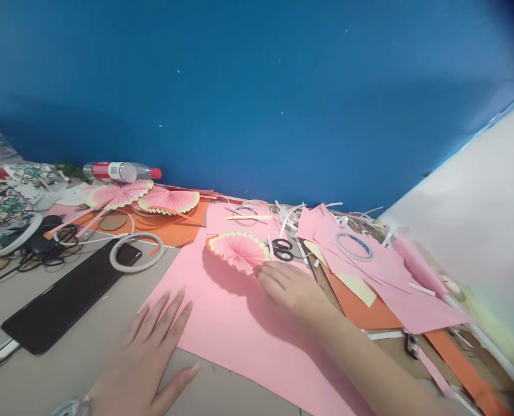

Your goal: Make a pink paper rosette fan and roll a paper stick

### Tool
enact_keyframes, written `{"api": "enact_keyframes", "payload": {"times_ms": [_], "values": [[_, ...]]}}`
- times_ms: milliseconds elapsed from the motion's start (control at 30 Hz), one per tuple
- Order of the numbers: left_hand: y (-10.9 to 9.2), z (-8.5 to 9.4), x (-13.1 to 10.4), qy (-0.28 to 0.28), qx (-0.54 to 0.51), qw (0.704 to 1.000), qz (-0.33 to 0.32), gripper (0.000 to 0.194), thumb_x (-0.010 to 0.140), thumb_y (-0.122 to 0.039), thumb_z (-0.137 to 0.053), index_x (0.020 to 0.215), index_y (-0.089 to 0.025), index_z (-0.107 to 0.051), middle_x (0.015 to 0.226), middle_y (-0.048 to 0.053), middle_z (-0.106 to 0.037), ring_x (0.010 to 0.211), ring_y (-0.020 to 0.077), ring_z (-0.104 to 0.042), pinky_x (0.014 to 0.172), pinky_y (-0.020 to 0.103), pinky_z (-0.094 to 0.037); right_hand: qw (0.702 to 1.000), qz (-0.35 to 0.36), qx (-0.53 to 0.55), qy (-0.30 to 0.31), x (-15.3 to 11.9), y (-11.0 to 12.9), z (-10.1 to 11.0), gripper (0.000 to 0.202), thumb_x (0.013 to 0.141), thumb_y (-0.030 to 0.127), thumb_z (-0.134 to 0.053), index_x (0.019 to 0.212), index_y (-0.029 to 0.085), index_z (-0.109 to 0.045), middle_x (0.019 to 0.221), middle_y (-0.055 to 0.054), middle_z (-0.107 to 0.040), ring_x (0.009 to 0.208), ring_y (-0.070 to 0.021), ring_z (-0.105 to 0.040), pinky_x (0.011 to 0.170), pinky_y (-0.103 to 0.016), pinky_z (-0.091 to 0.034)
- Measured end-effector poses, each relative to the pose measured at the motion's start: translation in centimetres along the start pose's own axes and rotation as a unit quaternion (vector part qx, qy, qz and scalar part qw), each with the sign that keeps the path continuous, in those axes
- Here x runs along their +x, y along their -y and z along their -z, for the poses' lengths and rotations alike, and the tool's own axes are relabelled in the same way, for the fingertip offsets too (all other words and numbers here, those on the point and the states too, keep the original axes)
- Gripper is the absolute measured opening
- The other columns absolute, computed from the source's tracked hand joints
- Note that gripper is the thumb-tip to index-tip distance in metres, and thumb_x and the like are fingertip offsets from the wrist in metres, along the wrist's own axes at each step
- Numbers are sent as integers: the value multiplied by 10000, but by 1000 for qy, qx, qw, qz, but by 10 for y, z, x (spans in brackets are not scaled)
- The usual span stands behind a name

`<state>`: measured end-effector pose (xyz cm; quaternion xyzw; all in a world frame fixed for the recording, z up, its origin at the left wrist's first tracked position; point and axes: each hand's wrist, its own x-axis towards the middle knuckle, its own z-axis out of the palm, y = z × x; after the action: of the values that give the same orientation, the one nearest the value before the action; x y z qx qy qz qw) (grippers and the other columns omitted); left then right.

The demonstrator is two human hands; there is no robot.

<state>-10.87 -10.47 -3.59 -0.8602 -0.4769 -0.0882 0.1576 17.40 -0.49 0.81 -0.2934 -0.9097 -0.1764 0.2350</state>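
Note:
My right hand [285, 284] pinches the edge of a pleated paper fan [238, 252], pink with a pale yellow and orange zigzag rim. The fan is over a large sheet of pink paper [235, 323] and casts a shadow on it. My left hand [152, 341] lies flat with fingers spread, partly on the left edge of that sheet and partly on the grey tabletop. Just beyond my right fingers are black-handled scissors [283, 249], their blades partly covered among paper scraps.
A black phone [66, 297] with a cable lies left, a tape roll [137, 252] over its end. Behind are more pleated fans [167, 200] and a plastic bottle [122, 171] on its side. Pink sheets [382, 277] and a blue-lined tape roll [354, 247] are at right. A blue wall [257, 104] rises behind.

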Motion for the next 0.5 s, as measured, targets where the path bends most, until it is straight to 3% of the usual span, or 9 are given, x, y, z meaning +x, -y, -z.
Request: {"api": "enact_keyframes", "payload": {"times_ms": [100, 200, 300, 400, 500], "values": [[2, 1, 1, 9, -12, 1000, -9, 721, 859, -553, -443, 1451, -197, -238, 1506, 61, -275, 1370, 293, -242, 1046, 434, -220, 991, -131, 10, -15, 9, -12, 18, 136, 835, 84, -476, 849, 171, -580, 795, -55, -692, 690, -158, -629, 598, -259, -475], [3, 3, 4, 15, -23, 999, -31, 663, 861, -564, -429, 1436, -272, -276, 1503, 33, -287, 1343, 308, -297, 1027, 454, -239, 949, -303, 74, -43, 20, -29, 40, 86, 857, 171, -508, 905, 205, -571, 809, -18, -679, 668, -130, -636, 528, -209, -455], [4, 5, 5, 16, -25, 999, -42, 641, 865, -553, -427, 1422, -254, -320, 1494, 33, -308, 1319, 322, -329, 1020, 469, -233, 912, -380, 76, -134, 28, -44, 64, 100, 884, 269, -502, 907, 202, -572, 754, -16, -651, 667, -140, -644, 506, -210, -452], [4, 4, 5, 11, -23, 998, -51, 632, 868, -528, -435, 1413, -221, -344, 1490, 27, -311, 1302, 330, -343, 1022, 472, -211, 921, -346, -9, -180, 26, -50, 82, 94, 876, 258, -521, 927, 199, -574, 804, -57, -663, 708, -156, -655, 552, -241, -490], [5, -1, 3, -8, -27, 998, -56, 683, 853, -526, -466, 1420, -171, -328, 1475, 49, -343, 1287, 341, -354, 1018, 464, -209, 966, -180, -94, -157, 13, -39, 89, 134, 847, 122, -528, 930, 217, -575, 853, -63, -690, 833, -168, -666, 723, -285, -530]]}}
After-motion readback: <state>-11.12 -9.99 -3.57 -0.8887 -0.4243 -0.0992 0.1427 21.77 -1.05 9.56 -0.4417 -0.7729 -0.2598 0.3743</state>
